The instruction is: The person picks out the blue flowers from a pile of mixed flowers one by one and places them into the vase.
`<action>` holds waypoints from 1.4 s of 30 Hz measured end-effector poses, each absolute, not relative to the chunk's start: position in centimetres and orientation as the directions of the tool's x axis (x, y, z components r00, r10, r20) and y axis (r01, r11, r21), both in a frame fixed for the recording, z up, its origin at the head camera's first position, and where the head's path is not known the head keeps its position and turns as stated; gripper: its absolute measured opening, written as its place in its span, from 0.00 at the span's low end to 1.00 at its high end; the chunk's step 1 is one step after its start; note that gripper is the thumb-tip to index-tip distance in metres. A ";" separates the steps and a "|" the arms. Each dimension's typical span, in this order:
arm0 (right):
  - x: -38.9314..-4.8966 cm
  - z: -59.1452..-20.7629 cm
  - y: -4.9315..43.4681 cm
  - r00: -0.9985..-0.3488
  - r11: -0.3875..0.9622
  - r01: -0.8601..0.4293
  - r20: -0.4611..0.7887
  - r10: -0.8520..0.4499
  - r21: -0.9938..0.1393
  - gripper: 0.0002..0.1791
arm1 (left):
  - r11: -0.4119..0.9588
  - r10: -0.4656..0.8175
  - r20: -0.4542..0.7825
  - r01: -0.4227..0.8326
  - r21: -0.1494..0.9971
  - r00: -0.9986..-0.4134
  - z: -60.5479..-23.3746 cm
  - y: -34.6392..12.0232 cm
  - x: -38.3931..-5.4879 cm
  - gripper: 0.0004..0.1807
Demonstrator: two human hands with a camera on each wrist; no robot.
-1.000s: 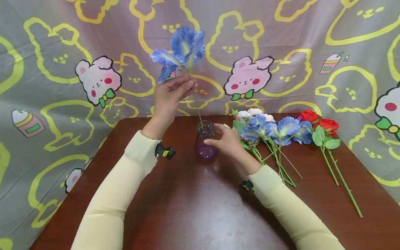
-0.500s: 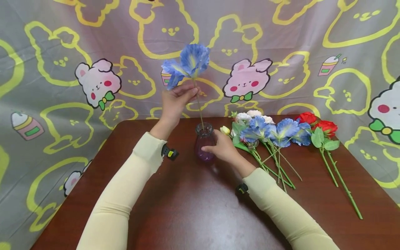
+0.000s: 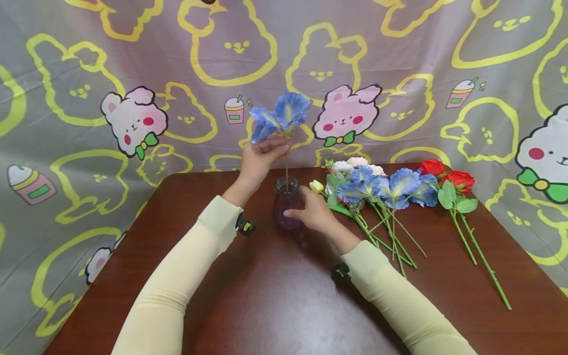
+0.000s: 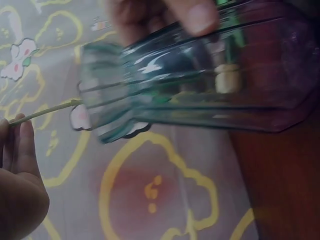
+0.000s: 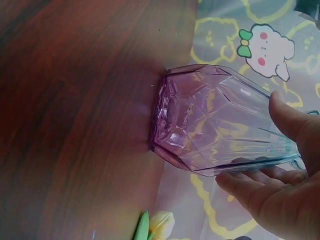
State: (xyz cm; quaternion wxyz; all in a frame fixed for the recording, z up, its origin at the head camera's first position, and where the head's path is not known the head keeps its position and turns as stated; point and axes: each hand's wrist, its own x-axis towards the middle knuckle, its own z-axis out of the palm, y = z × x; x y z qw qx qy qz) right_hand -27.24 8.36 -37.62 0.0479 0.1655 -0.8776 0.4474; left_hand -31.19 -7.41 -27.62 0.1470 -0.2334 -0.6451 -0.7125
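In the head view a blue iris-like flower stands above a glass vase. My left hand pinches its thin stem just below the petals. The stem's lower end reaches down into the vase's mouth. My right hand grips the vase from its right side, thumb in front. The right wrist view shows the vase faceted, purple at the base and bluish toward the neck, with thumb and fingers on opposite sides. In the left wrist view the stem runs from my fingers to the vase's rim.
Right of the vase lie several blue flowers, pale flowers and a yellow-white tulip bud. Red roses lie farther right, stems toward me. A patterned cloth hangs behind the brown table.
My left hand has moved down and slightly right with the blue flower, and its stem sits deeper in the vase. The right hand has closed in around the vase.
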 end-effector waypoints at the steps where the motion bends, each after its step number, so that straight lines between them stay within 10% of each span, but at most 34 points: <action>1: -27.2 -37.6 8.4 -0.939 0.544 -0.336 0.233 -0.251 -0.769 0.37 | -0.101 0.103 0.510 0.501 0.859 -0.854 -28.0 -7.3 -31.2 0.10; 16: -27.0 -37.7 8.6 -0.923 0.569 -0.383 0.271 -0.273 -0.728 0.39 | 0.183 0.264 0.338 0.391 0.902 -0.903 -30.5 -6.1 -30.8 0.12; 42: -27.1 -37.7 8.7 -0.921 0.543 -0.383 0.265 -0.285 -0.748 0.40 | 0.479 0.299 0.502 0.583 0.656 -0.811 -31.1 -6.0 -30.1 0.09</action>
